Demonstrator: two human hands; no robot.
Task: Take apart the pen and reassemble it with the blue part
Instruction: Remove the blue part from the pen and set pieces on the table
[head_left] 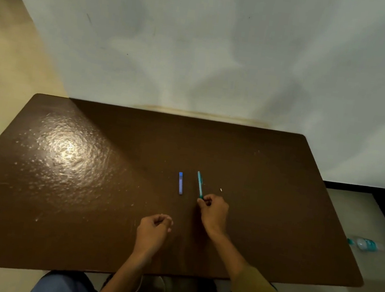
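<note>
A teal pen [199,183] lies on the brown table [84,180], pointing away from me. My right hand [213,212] pinches the pen's near end with its fingertips. To the pen's left lies the blue part [181,183], a short blue tube parallel to the pen and apart from it. My left hand [154,232] hovers nearer to me, below the blue part, fingers curled loosely with nothing in them.
A tiny white speck [221,189] sits on the table right of the pen. A plastic water bottle [364,244] lies on the floor beyond the table's right edge. A white wall stands right behind the table's far edge.
</note>
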